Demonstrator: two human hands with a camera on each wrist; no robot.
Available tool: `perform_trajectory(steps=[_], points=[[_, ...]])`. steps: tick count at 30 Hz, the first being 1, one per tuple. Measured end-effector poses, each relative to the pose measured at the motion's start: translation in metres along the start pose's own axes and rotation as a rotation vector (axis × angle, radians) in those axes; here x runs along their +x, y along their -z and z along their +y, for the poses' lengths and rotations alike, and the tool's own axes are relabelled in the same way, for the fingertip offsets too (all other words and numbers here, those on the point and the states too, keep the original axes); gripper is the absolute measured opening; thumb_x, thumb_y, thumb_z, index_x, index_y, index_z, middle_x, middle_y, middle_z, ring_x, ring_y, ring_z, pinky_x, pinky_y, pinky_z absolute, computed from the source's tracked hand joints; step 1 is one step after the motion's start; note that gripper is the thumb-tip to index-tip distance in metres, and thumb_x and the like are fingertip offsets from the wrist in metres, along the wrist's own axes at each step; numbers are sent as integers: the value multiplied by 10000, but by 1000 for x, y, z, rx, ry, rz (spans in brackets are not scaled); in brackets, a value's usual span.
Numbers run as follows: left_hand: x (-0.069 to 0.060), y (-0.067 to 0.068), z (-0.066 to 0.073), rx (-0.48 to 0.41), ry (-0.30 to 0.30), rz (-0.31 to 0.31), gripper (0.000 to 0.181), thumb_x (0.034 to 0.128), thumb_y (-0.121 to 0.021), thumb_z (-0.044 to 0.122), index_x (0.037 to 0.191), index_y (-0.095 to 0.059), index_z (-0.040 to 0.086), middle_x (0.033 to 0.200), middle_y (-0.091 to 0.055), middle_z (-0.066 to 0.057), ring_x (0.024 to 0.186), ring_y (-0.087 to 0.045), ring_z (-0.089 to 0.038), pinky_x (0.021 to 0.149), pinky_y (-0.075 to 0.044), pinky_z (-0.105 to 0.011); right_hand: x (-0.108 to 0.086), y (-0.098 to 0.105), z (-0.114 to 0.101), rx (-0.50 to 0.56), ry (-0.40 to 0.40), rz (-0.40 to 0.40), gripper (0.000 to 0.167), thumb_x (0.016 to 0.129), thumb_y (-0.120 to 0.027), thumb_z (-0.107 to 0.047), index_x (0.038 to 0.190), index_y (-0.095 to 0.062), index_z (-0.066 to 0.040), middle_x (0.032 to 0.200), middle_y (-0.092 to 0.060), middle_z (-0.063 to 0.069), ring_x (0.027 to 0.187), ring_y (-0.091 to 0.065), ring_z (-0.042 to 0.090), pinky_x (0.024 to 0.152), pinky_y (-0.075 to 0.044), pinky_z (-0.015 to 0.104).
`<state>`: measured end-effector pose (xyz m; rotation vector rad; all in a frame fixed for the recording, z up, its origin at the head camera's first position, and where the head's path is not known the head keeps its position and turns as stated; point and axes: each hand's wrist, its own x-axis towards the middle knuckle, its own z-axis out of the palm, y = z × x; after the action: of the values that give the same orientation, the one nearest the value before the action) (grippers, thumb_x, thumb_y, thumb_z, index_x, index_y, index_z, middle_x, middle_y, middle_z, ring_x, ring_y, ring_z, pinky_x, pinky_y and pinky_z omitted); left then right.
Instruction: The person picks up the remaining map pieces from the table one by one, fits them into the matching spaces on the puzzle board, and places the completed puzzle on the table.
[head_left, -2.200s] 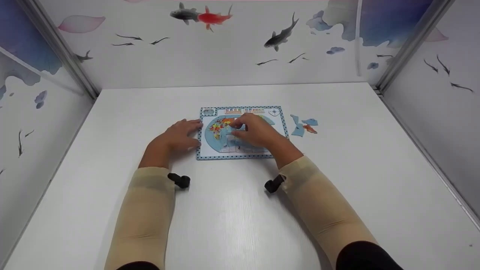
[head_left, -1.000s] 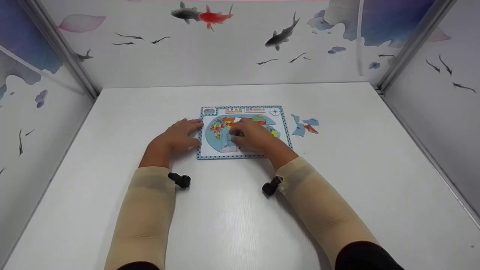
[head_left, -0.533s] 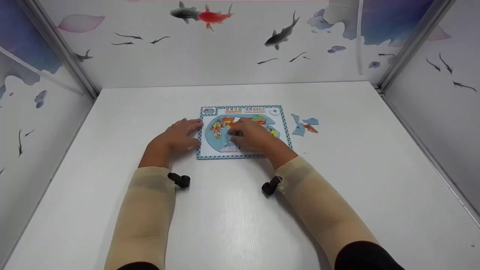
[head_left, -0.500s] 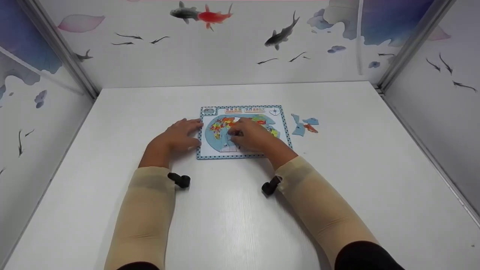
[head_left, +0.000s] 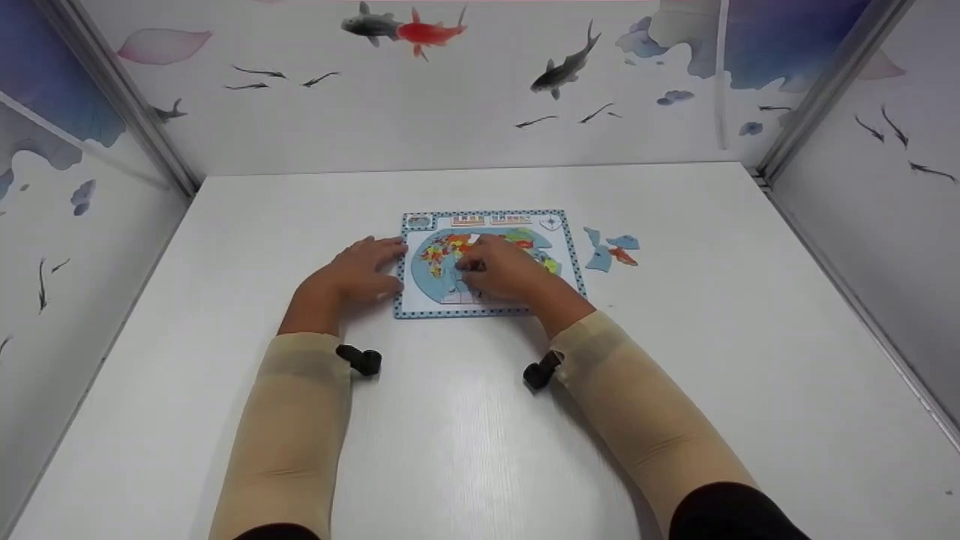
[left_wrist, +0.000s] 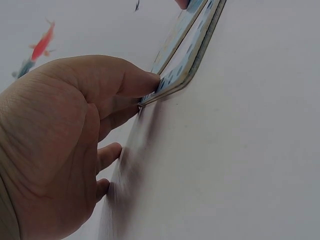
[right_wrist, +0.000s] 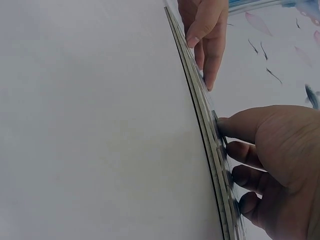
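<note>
A world-map jigsaw puzzle (head_left: pixel 427 283) with a dotted blue border lies on the white table. My left hand (head_left: pixel 352 271) rests at its left edge. In the left wrist view, the thumb (left_wrist: pixel 142 84) of that hand touches the border near a corner, and its other fingers rest spread along the table. Over the middle of the map, my right hand (head_left: pixel 506 268) has its fingers bent down, pinching what looks like a thin puzzle piece (right_wrist: pixel 217 120) at the board's surface. The hand covers most of that piece and part of the map.
Several loose blue puzzle pieces (head_left: pixel 598 259) and an orange one (head_left: pixel 623 257) lie just right of the board. White panels with painted fish (head_left: pixel 431 32) enclose the table's back and sides. A black camera mount sits on each wrist.
My right hand has shifted slightly down and left over the map since the earliest frame, then barely moved in the last second. My left hand stays at the board's edge.
</note>
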<state>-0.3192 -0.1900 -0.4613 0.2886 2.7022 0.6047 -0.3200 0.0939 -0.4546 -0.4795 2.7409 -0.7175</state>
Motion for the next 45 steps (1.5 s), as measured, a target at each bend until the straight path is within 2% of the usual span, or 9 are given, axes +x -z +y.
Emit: perform_trajectory(steps=[8,15,23,35,41,45], points=[[0,0,0,4,-8,-1,776,980,-634,430,1686,-314,401,1806,-191,141,1717,-4,-279,1364,-68,-648,1,-1,1,26,-5,16,343,1012,-726,-362,1346,-753,-284,1345,-617,-76,1304,-568,182,1206,-482,445],[-1,0,0,12,-10,-4,777,983,-632,437,1686,-302,416,1806,-182,151,1716,-3,-283,1361,-70,-655,-1,-1,0,16,-14,25,236,1024,-714,-332,1240,-807,-322,1396,-612,-81,1361,-543,194,1219,-464,451],[0,1,1,20,-8,-5,770,983,-630,416,1686,-316,397,1805,-198,136,1716,-11,-273,1366,-70,-644,-2,0,-1,23,-15,2,249,1045,-689,-300,1267,-793,-345,1386,-614,-94,1313,-559,178,1194,-479,439],[2,0,0,15,-8,-12,778,987,-626,424,1692,-298,398,1808,-180,142,1717,6,-269,1369,-53,-635,-3,0,-4,24,-22,-25,281,1061,-656,-230,1283,-785,-345,1551,-562,-104,1491,-506,204,1272,-417,451],[1,-1,-1,8,6,-5,775,984,-629,421,1687,-304,410,1808,-181,143,1717,3,-267,1364,-64,-647,-4,3,-2,12,6,-23,285,1061,-649,-212,1284,-787,-323,1443,-621,-98,1392,-559,188,1232,-458,442],[-1,-1,1,6,10,3,770,982,-631,423,1682,-311,420,1804,-189,153,1717,-4,-265,1361,-70,-654,-4,11,3,24,-4,15,277,1042,-667,-230,1270,-788,-333,1352,-651,-96,1334,-582,178,1212,-473,434]])
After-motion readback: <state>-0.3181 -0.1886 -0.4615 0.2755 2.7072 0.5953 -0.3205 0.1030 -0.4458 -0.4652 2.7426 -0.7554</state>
